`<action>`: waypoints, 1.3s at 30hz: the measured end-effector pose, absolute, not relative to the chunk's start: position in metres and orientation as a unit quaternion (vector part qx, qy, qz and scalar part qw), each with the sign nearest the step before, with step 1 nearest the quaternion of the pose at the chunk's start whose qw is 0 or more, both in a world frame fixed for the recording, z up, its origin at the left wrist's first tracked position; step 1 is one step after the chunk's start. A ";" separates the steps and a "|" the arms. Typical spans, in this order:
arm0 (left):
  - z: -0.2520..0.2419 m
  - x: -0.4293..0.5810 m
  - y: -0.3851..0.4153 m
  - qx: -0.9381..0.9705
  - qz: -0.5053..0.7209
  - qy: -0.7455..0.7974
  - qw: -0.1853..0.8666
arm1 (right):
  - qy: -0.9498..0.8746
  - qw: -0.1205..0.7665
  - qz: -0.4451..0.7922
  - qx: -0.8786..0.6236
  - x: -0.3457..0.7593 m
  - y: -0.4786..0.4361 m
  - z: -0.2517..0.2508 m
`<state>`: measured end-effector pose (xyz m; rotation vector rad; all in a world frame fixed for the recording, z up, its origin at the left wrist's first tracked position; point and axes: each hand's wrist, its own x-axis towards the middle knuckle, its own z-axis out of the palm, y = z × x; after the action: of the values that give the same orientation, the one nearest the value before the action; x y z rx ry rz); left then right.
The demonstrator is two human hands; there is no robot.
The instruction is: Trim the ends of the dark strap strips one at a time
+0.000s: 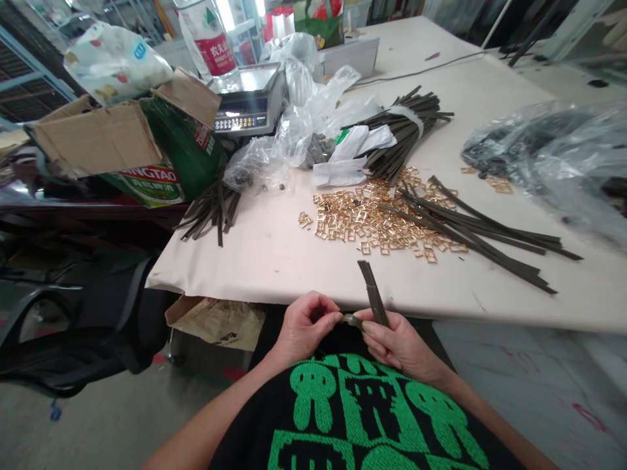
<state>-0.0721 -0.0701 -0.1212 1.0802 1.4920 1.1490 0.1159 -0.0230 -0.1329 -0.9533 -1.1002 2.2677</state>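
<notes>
At the table's front edge, my right hand (394, 339) is closed around several flat dark olive straps (373, 294), whose ends stick up above the fingers. My left hand (308, 326) pinches, thumb against fingertip, the far side of a short curved strap piece (351, 320) that bridges the two hands. Whether a buckle is on that piece is too small to tell. Beyond the hands lies a spread heap of gold rectangular slide buckles (362, 212). Loose dark straps (480, 228) rest across the heap's right side.
A tied bundle of straps (406, 130) and white gloves (350, 156) lie behind the buckles. Plastic bags (289, 140), a digital scale (249, 104) and a cardboard beer box (161, 143) stand left. A large clear bag (553, 156) covers the right. A black chair (93, 320) is lower left.
</notes>
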 end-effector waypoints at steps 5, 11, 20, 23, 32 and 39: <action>-0.110 -0.073 -0.073 0.505 0.414 0.596 0.468 | -0.457 0.261 0.762 -0.377 0.113 -0.025 -0.130; -0.114 -0.072 -0.069 0.460 0.427 0.569 0.532 | -0.603 0.278 0.641 -0.386 0.112 -0.025 -0.129; -0.110 -0.075 -0.067 0.408 0.489 0.558 0.532 | -0.507 0.286 0.729 -0.360 0.112 -0.028 -0.137; -0.106 -0.083 -0.071 0.374 0.498 0.555 0.552 | -0.443 0.303 0.760 -0.367 0.113 -0.028 -0.138; -0.116 -0.085 -0.083 0.371 0.398 0.487 0.683 | -0.439 0.258 0.773 -0.379 0.118 -0.029 -0.128; -0.114 -0.085 -0.075 0.310 0.464 0.483 0.674 | -0.490 0.222 0.760 -0.365 0.117 -0.028 -0.126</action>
<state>-0.0847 -0.0753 -0.1143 0.6986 1.0871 1.0447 0.1173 -0.0278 -0.1259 -1.0087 -1.3544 2.0981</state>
